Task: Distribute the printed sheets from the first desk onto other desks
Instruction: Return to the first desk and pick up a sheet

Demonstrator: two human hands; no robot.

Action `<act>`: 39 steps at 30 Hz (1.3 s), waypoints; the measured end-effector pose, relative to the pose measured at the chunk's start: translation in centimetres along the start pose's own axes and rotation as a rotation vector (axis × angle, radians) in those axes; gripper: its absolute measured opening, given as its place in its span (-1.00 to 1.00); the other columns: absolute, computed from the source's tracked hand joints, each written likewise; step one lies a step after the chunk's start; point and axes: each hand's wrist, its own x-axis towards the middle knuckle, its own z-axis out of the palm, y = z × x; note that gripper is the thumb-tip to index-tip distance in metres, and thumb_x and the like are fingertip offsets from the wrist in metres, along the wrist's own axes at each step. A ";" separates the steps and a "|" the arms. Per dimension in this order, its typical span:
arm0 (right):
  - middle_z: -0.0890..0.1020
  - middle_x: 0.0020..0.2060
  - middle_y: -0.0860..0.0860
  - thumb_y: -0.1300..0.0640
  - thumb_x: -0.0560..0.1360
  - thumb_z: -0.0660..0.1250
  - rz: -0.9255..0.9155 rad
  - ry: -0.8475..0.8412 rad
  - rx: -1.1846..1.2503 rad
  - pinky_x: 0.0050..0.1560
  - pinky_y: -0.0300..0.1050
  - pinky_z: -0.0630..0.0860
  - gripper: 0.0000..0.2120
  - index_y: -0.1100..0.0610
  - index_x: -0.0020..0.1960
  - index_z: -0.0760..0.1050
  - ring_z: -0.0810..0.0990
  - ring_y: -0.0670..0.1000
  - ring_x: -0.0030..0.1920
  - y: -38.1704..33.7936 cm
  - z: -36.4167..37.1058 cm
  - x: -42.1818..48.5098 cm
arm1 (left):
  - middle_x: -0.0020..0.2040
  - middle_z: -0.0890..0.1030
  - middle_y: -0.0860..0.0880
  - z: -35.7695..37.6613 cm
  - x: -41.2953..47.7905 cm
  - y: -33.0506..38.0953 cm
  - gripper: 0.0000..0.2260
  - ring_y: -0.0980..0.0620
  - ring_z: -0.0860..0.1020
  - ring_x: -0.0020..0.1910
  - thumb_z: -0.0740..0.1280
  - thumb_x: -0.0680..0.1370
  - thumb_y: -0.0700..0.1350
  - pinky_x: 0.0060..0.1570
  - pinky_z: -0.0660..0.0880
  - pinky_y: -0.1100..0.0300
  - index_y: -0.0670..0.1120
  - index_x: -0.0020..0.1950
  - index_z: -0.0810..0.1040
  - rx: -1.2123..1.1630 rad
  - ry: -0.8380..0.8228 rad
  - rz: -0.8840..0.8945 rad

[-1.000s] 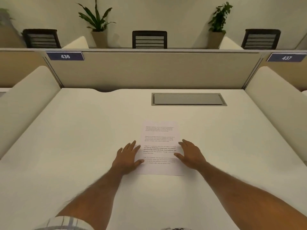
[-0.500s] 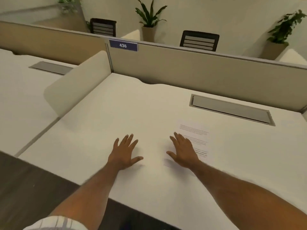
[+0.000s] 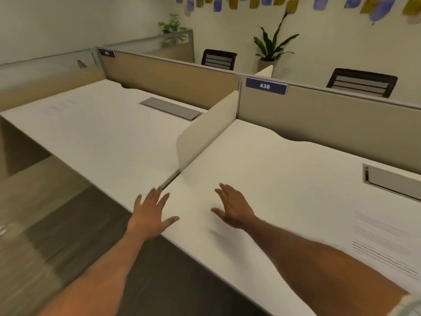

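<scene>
Plainly, two desks are seen: a left desk (image 3: 98, 137) in the left half of the frame and a right desk (image 3: 284, 179) in the right half, parted by one low divider (image 3: 207, 126). Two hands are held out, and nothing is held in either. The left hand (image 3: 151, 215) is placed at lower centre over the front edge where the desks meet, its fingers straight and spread wide. The right hand (image 3: 234, 208) is placed just right of it over the right desk, fingers straight and slightly parted. Whether either palm touches the top cannot be told.

One sheet (image 3: 387, 242) is laid flat on the right desk at lower right, well apart from both hands. Its print is blurred and its edges are hard to make out. Faint lines (image 3: 58, 108) are seen on the left desk at upper left, but they cannot be identified.

Also counted:
- a hatch (image 3: 170, 108) and a second hatch (image 3: 391, 181), cut off at the right edge
- a chair (image 3: 218, 59) and a second chair (image 3: 362, 82)
- a plant (image 3: 273, 44) and a second plant (image 3: 173, 28)

One label (image 3: 265, 86) is read as "436"; a second label (image 3: 107, 52) cannot be read.
</scene>
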 end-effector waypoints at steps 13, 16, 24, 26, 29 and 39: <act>0.18 0.56 0.15 -0.23 0.58 0.17 -0.241 -0.052 0.054 0.54 0.04 0.09 -0.33 0.14 0.53 0.19 0.12 0.13 0.56 -16.0 6.0 22.7 | 0.63 -0.13 -0.05 2.3 3.6 -22.0 -0.13 -0.04 -0.15 0.60 -0.12 0.44 0.53 0.52 -0.14 -0.23 0.03 0.61 -0.04 -0.088 -0.036 -0.283; 0.15 0.57 0.13 -0.27 0.58 0.12 -0.269 -0.076 0.046 0.54 0.06 0.10 -0.32 0.11 0.55 0.15 0.11 0.13 0.56 -18.2 7.6 28.5 | 0.63 -0.12 -0.05 2.6 4.7 -25.8 -0.14 -0.03 -0.15 0.60 -0.08 0.46 0.51 0.52 -0.15 -0.22 0.02 0.62 -0.03 -0.119 -0.045 -0.355; 0.15 0.57 0.10 -0.30 0.58 0.08 -0.310 -0.147 0.077 0.53 0.11 0.09 -0.32 0.07 0.55 0.15 0.12 0.15 0.56 -26.3 10.9 39.4 | 0.63 -0.12 -0.04 3.4 7.0 -36.5 -0.14 -0.02 -0.15 0.60 -0.05 0.45 0.51 0.52 -0.15 -0.20 0.05 0.62 -0.02 -0.143 -0.077 -0.474; 0.12 0.58 0.09 -0.32 0.57 0.04 -0.319 -0.169 0.052 0.54 0.11 0.04 -0.32 0.05 0.56 0.12 0.08 0.13 0.57 -28.2 12.2 41.7 | 0.63 -0.12 -0.04 4.2 7.9 -39.4 -0.14 -0.02 -0.15 0.60 -0.07 0.45 0.52 0.52 -0.15 -0.21 0.05 0.62 -0.03 -0.145 -0.073 -0.476; 0.11 0.58 0.08 -0.32 0.57 0.03 -0.306 -0.178 0.032 0.55 0.11 0.03 -0.32 0.04 0.56 0.10 0.07 0.13 0.57 -31.0 13.9 45.6 | 0.63 -0.14 -0.04 5.4 9.6 -44.3 -0.15 -0.02 -0.15 0.60 -0.07 0.46 0.51 0.52 -0.16 -0.21 0.05 0.62 -0.05 -0.144 -0.070 -0.462; 0.12 0.58 0.07 -0.32 0.57 0.05 -0.198 -0.111 -0.013 0.54 0.11 0.00 -0.34 0.02 0.55 0.12 0.07 0.12 0.57 -43.2 17.2 58.7 | 0.63 -0.06 -0.07 6.0 14.8 -64.8 -0.15 -0.06 -0.08 0.61 -0.04 0.46 0.50 0.52 -0.08 -0.25 0.03 0.61 -0.01 -0.138 -0.005 -0.389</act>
